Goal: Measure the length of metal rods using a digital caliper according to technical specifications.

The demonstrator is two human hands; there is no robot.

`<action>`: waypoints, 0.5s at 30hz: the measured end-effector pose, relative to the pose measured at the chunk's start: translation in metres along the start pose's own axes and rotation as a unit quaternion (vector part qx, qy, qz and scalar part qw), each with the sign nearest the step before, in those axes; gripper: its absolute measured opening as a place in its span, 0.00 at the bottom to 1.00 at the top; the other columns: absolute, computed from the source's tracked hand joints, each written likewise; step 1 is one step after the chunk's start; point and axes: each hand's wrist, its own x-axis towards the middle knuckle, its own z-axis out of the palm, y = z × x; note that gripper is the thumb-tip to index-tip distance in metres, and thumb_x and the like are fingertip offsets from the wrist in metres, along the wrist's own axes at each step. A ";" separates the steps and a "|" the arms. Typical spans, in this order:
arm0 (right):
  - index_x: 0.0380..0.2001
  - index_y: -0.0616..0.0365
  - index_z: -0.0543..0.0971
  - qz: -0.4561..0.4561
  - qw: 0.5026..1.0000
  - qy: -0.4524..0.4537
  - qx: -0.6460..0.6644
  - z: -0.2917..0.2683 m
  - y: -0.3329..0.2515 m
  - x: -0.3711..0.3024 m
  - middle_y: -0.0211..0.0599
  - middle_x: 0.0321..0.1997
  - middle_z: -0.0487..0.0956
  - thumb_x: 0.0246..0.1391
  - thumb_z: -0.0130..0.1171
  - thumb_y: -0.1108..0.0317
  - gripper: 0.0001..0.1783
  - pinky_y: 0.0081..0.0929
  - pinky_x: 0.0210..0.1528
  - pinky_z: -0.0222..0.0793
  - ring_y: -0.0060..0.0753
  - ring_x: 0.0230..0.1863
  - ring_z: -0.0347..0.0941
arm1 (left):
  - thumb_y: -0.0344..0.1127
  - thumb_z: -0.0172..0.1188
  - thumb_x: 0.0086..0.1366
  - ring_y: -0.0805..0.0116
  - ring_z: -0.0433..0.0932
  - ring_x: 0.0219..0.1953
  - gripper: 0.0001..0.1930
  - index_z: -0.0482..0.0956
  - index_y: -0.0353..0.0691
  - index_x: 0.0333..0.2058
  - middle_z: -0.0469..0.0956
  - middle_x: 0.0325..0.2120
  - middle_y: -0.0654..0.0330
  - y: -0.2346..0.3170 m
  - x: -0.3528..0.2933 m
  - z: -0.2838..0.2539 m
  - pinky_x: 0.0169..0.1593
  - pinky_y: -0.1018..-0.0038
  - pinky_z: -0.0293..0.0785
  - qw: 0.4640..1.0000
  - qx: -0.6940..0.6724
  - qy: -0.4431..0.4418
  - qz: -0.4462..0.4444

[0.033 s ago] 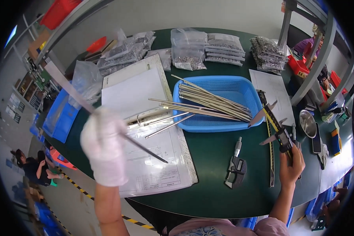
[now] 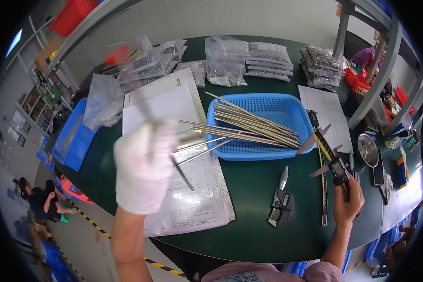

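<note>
My left hand (image 2: 143, 167), in a white glove, is closed around a thin metal rod (image 2: 185, 178). The hand and the rod's upper part are smeared by motion. The rod's dark lower end hangs over the printed drawing sheets (image 2: 192, 211). My bare right hand (image 2: 349, 202) grips a digital caliper (image 2: 337, 168), held slanting with its jaws toward the upper left. Left of the caliper, a blue plastic basket (image 2: 293, 107) bears a bundle of metal rods (image 2: 256, 123). Several rod ends stick out over its left rim, onto the papers.
A digital micrometer (image 2: 282, 206) lies on the green table (image 2: 249, 211), left of a long yellow-and-black strip (image 2: 324, 202). Bags of small metal parts (image 2: 268, 58) line the back. A round metal bowl (image 2: 368, 149) stands at right, a blue tray (image 2: 70, 141) at left. A seated person (image 2: 40, 199) is beyond.
My left hand has moved right and slightly up, and the rod in it has swung steeper. My right hand and the caliper are almost unmoved.
</note>
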 end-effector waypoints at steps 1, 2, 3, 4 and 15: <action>0.38 0.66 0.73 0.004 1.000 0.002 0.006 -0.002 -0.002 0.001 0.38 0.26 0.74 0.35 0.59 0.79 0.20 0.18 0.26 0.64 0.25 0.23 0.69 | 0.48 0.46 0.62 0.65 0.68 0.13 0.21 0.67 0.40 0.16 0.66 0.10 0.58 -0.001 0.015 0.012 0.19 0.68 0.63 0.970 0.162 -0.072 0.165; 0.38 0.66 0.73 0.008 1.000 -0.001 0.018 0.004 -0.002 -0.002 0.39 0.27 0.74 0.35 0.59 0.79 0.20 0.18 0.27 0.64 0.25 0.24 0.70 | 0.48 0.47 0.61 0.60 0.71 0.14 0.19 0.71 0.41 0.17 0.71 0.12 0.58 0.006 0.022 0.028 0.19 0.68 0.66 0.910 0.323 -0.160 0.207; 0.38 0.67 0.73 0.011 1.000 0.028 0.007 -0.001 0.002 -0.004 0.41 0.28 0.75 0.37 0.59 0.78 0.19 0.20 0.29 0.66 0.27 0.25 0.70 | 0.47 0.48 0.59 0.63 0.73 0.15 0.19 0.73 0.42 0.16 0.73 0.12 0.59 0.006 0.026 0.054 0.19 0.70 0.68 0.896 0.308 -0.203 0.246; 0.38 0.67 0.73 0.011 0.999 0.030 0.010 -0.003 0.006 -0.007 0.41 0.28 0.75 0.37 0.59 0.78 0.19 0.20 0.29 0.66 0.27 0.25 0.70 | 0.41 0.52 0.56 0.66 0.75 0.17 0.14 0.74 0.43 0.15 0.74 0.13 0.60 0.009 0.028 0.074 0.19 0.71 0.69 0.858 0.349 -0.282 0.250; 0.36 0.69 0.72 0.093 0.992 0.075 0.044 -0.015 0.004 0.000 0.35 0.26 0.72 0.40 0.60 0.76 0.16 0.12 0.23 0.62 0.19 0.25 0.68 | 0.49 0.51 0.56 0.59 0.76 0.23 0.18 0.76 0.41 0.18 0.75 0.17 0.56 -0.014 0.034 0.175 0.27 0.65 0.71 0.722 0.354 -0.516 0.295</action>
